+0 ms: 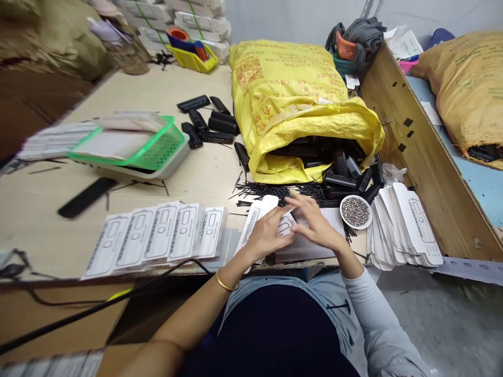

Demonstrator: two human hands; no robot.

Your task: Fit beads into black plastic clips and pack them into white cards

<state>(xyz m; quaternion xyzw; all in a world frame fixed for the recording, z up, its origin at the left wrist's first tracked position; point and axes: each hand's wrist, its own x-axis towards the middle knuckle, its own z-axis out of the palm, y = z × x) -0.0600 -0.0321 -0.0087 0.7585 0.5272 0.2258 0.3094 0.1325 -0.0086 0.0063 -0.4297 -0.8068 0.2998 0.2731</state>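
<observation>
Carton (285, 225) white, printed with dark outlines.

Behind the grip of the left hand (271, 233) sits a gold bangle (225, 283); behind the right hand (316, 224), a pale sleeve (379, 311). The person wears a navy top (271, 335) and light-blue jeans (322, 287) (faded-looking).

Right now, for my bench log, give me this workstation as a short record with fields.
Left hand: at a printed white card, grip unclear
Right hand: at the same card, grip unclear
Yellow woven sack: open, black plastic parts at its mouth
Small white bowl: holds small metal pieces
Green basket: left, holding white sheets
Front left: row of printed white card stacks
</observation>
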